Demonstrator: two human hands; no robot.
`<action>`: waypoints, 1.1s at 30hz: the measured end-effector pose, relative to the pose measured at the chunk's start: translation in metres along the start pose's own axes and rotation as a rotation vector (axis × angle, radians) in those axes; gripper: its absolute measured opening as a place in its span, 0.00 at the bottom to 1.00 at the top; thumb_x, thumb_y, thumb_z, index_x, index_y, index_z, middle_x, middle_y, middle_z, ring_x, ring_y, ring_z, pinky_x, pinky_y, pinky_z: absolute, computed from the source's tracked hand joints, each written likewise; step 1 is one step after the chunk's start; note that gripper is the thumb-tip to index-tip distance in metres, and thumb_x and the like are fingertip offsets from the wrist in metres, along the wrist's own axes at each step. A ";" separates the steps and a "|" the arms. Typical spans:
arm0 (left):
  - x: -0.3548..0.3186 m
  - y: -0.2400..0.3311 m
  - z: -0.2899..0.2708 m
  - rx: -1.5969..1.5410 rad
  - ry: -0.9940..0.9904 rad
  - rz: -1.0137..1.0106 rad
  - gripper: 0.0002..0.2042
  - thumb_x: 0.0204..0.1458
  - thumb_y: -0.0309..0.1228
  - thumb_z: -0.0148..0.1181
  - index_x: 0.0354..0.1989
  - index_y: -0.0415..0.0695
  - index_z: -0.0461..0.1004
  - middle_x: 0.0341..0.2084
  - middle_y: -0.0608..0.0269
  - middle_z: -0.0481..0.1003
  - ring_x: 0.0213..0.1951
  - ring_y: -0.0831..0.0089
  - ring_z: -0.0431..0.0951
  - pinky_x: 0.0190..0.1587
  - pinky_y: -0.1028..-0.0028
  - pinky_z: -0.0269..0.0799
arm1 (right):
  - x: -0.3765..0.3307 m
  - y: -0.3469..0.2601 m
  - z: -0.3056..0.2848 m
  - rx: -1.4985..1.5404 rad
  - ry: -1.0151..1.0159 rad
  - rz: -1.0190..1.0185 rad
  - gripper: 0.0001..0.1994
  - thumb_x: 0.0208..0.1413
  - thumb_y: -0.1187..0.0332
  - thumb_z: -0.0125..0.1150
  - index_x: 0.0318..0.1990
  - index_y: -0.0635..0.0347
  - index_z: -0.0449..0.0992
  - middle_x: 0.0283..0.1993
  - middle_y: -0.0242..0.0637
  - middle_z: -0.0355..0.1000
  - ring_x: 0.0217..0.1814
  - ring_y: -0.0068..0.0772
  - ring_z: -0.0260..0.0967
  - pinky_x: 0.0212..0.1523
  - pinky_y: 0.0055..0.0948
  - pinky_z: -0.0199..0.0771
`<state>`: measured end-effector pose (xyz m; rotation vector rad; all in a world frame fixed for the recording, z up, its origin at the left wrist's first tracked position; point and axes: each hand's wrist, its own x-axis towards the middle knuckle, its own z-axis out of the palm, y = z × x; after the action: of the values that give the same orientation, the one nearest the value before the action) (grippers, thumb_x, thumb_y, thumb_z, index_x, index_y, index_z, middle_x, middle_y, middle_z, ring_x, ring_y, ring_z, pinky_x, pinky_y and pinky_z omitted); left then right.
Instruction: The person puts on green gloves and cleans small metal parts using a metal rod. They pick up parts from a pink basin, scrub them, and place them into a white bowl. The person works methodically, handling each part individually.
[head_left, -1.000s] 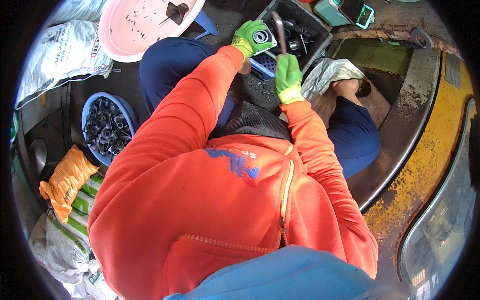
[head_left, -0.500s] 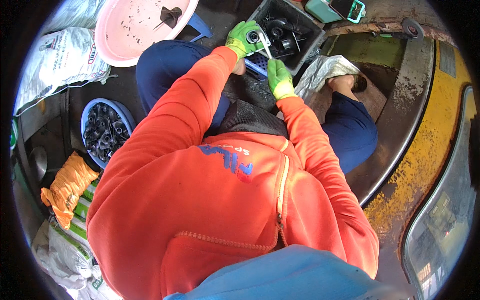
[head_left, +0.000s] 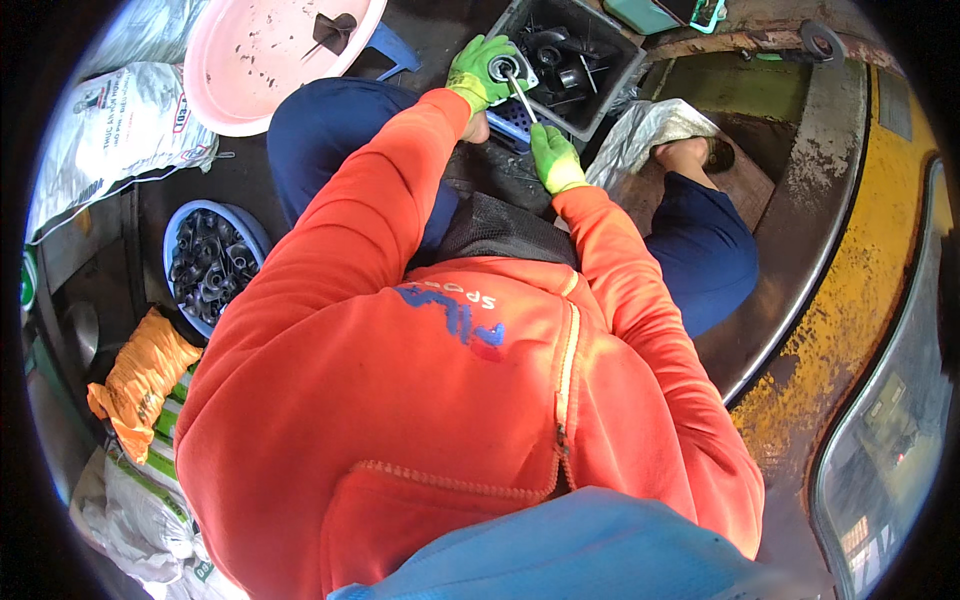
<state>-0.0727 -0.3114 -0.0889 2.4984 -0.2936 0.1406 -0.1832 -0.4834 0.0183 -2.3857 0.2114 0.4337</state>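
here's the right hand [head_left: 555,160], grip closed round a slim pale tool [head_left: 521,100], tip at, perhaps inside, a ringed metal part [head_left: 517,73]; left hand [head_left: 472,72] has that part clasped, beside the grey crate [head_left: 619,90]!

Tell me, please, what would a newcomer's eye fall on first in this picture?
Probably the bright orange-red jacket, filling the middle. Then, near the top centre, the green-gloved left grip holds a round-holed metal part, and a slim tool in the green-gloved right grip appears to touch it. At upper left, the large pink basin stands out.
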 end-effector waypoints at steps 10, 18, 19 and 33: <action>-0.001 0.009 -0.012 -0.055 -0.003 0.059 0.31 0.36 0.50 0.67 0.51 0.53 0.71 0.57 0.63 0.67 0.61 0.56 0.62 0.65 0.62 0.53 | 0.008 0.014 0.011 0.071 0.027 -0.106 0.19 0.62 0.51 0.39 0.41 0.58 0.68 0.40 0.58 0.70 0.45 0.64 0.66 0.43 0.52 0.64; 0.000 0.002 -0.006 -0.098 -0.015 0.040 0.32 0.35 0.52 0.68 0.52 0.54 0.71 0.57 0.63 0.67 0.62 0.56 0.60 0.65 0.62 0.53 | 0.007 0.012 0.013 0.051 -0.044 -0.024 0.23 0.62 0.49 0.37 0.43 0.59 0.70 0.45 0.57 0.70 0.50 0.62 0.65 0.49 0.51 0.63; 0.000 0.002 -0.007 -0.071 -0.027 0.005 0.32 0.35 0.52 0.69 0.51 0.54 0.71 0.58 0.63 0.66 0.62 0.55 0.59 0.65 0.62 0.54 | 0.007 0.012 0.012 0.080 -0.036 -0.034 0.23 0.62 0.49 0.36 0.42 0.59 0.70 0.45 0.56 0.70 0.50 0.61 0.65 0.49 0.51 0.63; 0.001 0.003 -0.009 -0.121 0.034 0.058 0.30 0.35 0.48 0.69 0.51 0.54 0.72 0.58 0.64 0.66 0.61 0.52 0.60 0.64 0.61 0.56 | 0.018 0.028 0.020 0.096 -0.047 -0.065 0.21 0.61 0.51 0.40 0.42 0.58 0.71 0.43 0.57 0.70 0.49 0.62 0.65 0.47 0.48 0.64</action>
<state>-0.0728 -0.3084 -0.0800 2.3660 -0.3500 0.1827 -0.1787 -0.4920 -0.0193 -2.2792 0.1295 0.4392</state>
